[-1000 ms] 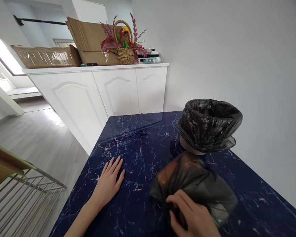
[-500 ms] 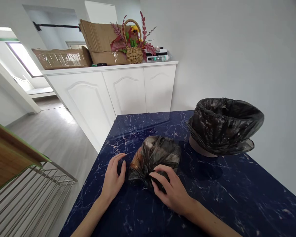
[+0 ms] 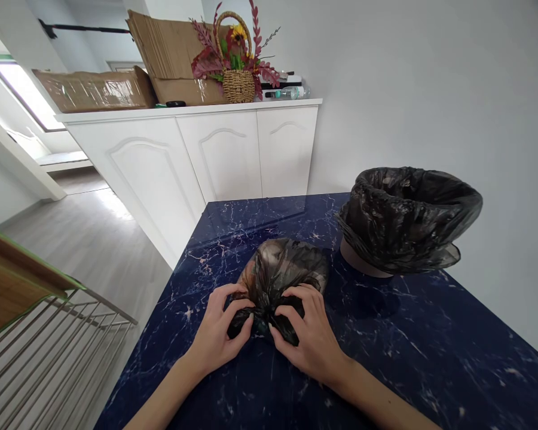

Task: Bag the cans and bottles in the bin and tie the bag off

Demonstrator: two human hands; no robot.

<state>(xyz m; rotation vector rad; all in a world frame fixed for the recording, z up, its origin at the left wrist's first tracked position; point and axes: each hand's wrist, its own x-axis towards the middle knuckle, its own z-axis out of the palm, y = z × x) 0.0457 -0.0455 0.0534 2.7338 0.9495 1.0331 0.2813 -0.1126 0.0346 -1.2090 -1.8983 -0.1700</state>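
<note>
Black bag lay filled, neck bunched; left hand and right hand pinched gathers; knot seemingly unfinished.

Home, apparently — white panelled cabinet, flower basket, plank-look floor.

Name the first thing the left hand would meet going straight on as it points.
The bulging, translucent black plastic bag, most likely: the left hand appears to be touching its near side.
</note>
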